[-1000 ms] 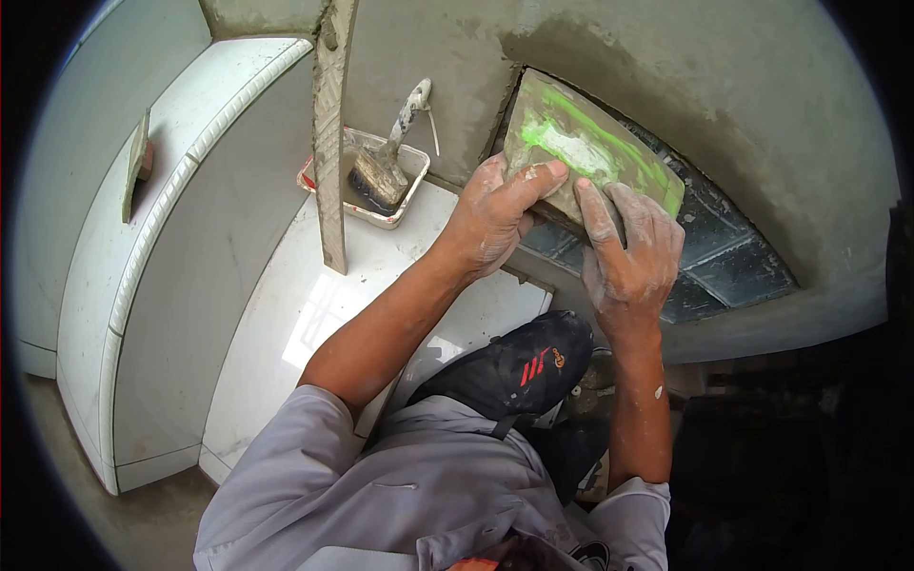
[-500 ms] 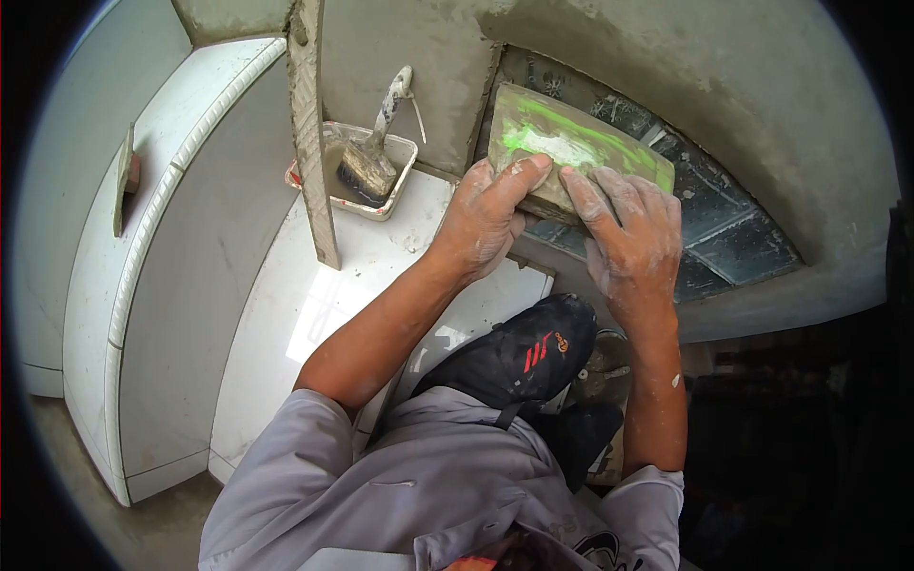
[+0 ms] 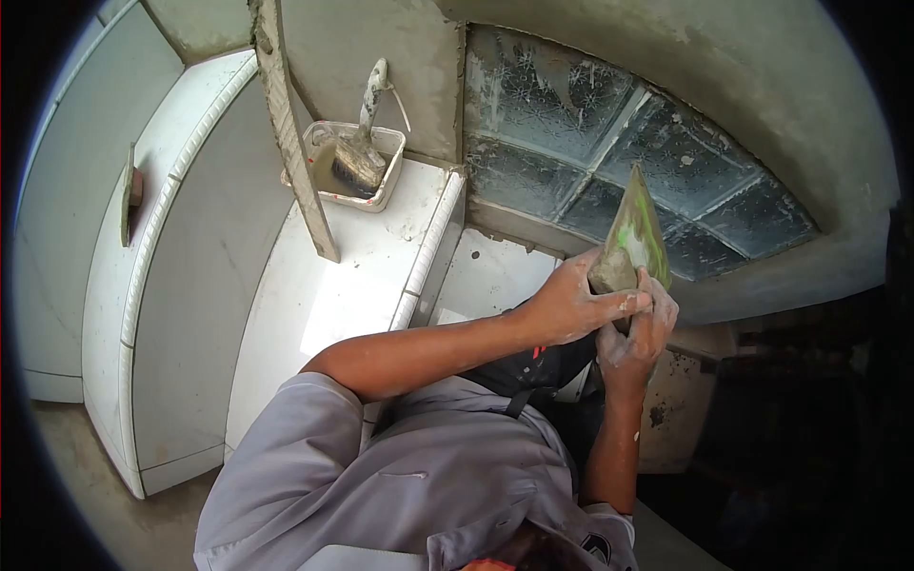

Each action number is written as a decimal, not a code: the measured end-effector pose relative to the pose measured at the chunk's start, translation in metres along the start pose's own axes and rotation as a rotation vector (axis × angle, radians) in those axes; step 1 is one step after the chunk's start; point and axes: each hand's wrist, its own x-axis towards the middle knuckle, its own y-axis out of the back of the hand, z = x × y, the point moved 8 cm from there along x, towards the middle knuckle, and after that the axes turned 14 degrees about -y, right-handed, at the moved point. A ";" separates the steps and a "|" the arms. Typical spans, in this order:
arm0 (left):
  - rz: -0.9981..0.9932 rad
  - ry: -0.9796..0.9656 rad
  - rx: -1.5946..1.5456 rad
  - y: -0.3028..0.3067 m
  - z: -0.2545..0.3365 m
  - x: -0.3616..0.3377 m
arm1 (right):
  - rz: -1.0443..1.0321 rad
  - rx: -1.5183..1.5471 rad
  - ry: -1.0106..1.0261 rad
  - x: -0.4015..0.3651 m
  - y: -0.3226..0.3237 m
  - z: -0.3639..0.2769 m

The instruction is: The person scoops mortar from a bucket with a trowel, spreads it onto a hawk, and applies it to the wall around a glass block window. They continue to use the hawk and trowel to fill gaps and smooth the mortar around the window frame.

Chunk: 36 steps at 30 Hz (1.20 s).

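A cement-smeared green slab (image 3: pixel 647 228), with a bright green and white patch on its face, is held in front of the glass blocks. It is tilted so that one corner points up, and a grey lump shows on its near left side. I cannot make out its exact kind. My left hand (image 3: pixel 579 303) grips it from the left, thumb stretched across toward the other hand. My right hand (image 3: pixel 640 328) is closed round its lower end, fingers bent. Both hands are dusted with pale powder and lie close together.
A glass-block panel (image 3: pixel 543 95) is set in the grey plastered wall (image 3: pixel 381 38). On the white tiled step (image 3: pixel 381 247) stands a tub (image 3: pixel 392 176) of murky liquid with a brush (image 3: pixel 360 162). A rough wooden batten (image 3: pixel 295 143) slants nearby. A board with a block (image 3: pixel 131 195) sits on the left ledge.
Both hands have moved lower with the slab and turned it from broad face to a steep, narrow angle. More of the glass panel shows. The view has shifted slightly.
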 end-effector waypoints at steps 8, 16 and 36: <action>0.162 0.042 -0.173 0.026 -0.045 -0.022 | -0.287 0.080 -0.023 0.004 0.009 -0.010; 0.315 0.421 -0.269 0.048 -0.080 -0.052 | 0.037 0.248 -0.741 -0.009 0.059 0.189; 0.120 0.962 0.039 -0.053 -0.373 0.012 | -0.246 -0.127 -1.687 -0.380 -0.174 0.597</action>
